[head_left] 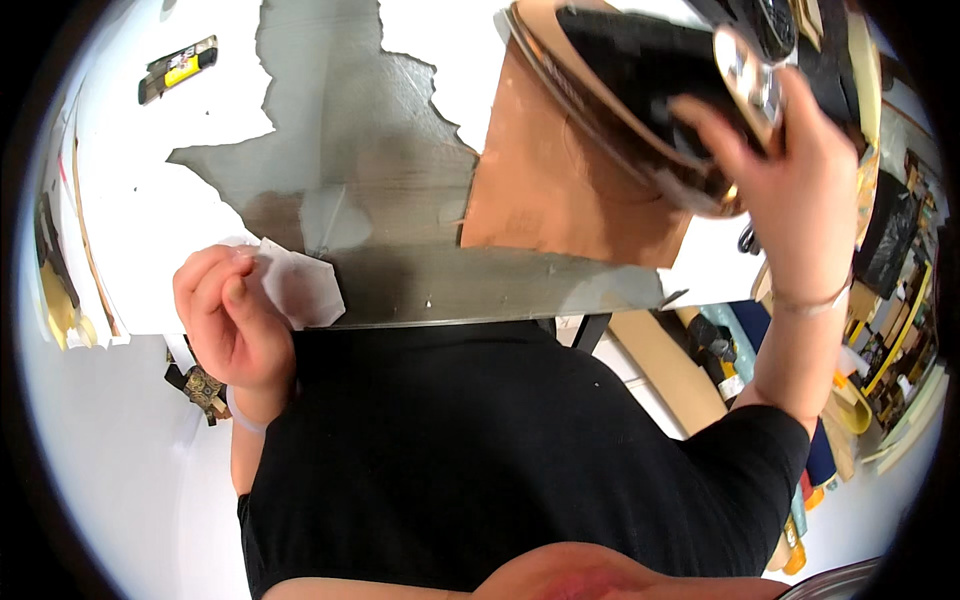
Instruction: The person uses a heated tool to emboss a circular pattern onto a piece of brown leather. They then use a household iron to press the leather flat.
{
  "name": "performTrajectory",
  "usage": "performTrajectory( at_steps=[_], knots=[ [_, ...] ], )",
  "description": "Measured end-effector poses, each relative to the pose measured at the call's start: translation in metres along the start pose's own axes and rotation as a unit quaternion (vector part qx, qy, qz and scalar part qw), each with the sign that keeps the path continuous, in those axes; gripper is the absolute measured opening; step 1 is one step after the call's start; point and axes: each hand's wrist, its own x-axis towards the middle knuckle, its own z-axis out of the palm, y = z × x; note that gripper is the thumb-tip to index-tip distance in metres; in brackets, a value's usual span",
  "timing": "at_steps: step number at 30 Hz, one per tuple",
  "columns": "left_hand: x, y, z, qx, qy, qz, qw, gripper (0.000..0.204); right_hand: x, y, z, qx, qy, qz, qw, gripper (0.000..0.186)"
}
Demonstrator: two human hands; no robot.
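My right hand [800,180] is wrapped round the light handle of what looks like a clothes iron [630,70], with a dark top and a shiny copper-brown rim. The iron is over a flat brown sheet [530,180] at the right of the table, partly covering it; whether it touches the sheet I cannot tell. My left hand [225,305], fingers curled and closed, is at the table's front edge. From its fingertips extends a small, thin white piece of paper [305,290], part of it hidden behind the fingers.
Torn white paper [215,110] covers parts of the grey tabletop [380,200]. A black-and-yellow box cutter [178,70] lies at the far left. Black items [765,25] crowd the far right corner. Boards and rolls [670,370] stand below the table on the right.
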Motion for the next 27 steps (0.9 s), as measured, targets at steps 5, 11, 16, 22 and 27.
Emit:
performTrajectory(
  at_steps=[5, 11, 16, 22, 27],
  knots=[
    [-0.003, -0.014, 0.001, -0.025, 0.060, -0.065, 0.996, 0.032, 0.022, -0.039, -0.020, 0.031, -0.023, 0.124, 0.992, 0.041],
    [-0.003, -0.010, 0.001, -0.070, 0.090, -0.076, 0.991, 0.037, -0.041, -0.035, -0.003, 0.043, -0.021, 0.052, 0.997, 0.053],
    [-0.006, -0.014, -0.004, -0.100, 0.091, -0.089, 0.987, 0.037, -0.068, -0.056, -0.009, -0.002, -0.024, 0.001, 1.000, 0.050],
    [-0.004, -0.011, -0.002, -0.093, 0.089, -0.098, 0.987, 0.037, -0.087, -0.072, -0.015, 0.053, -0.038, -0.023, 0.998, 0.050],
    [-0.001, -0.011, -0.001, -0.112, 0.099, -0.108, 0.983, 0.037, -0.043, -0.055, 0.000, 0.045, 0.050, 0.018, 0.998, 0.055]
  ],
)
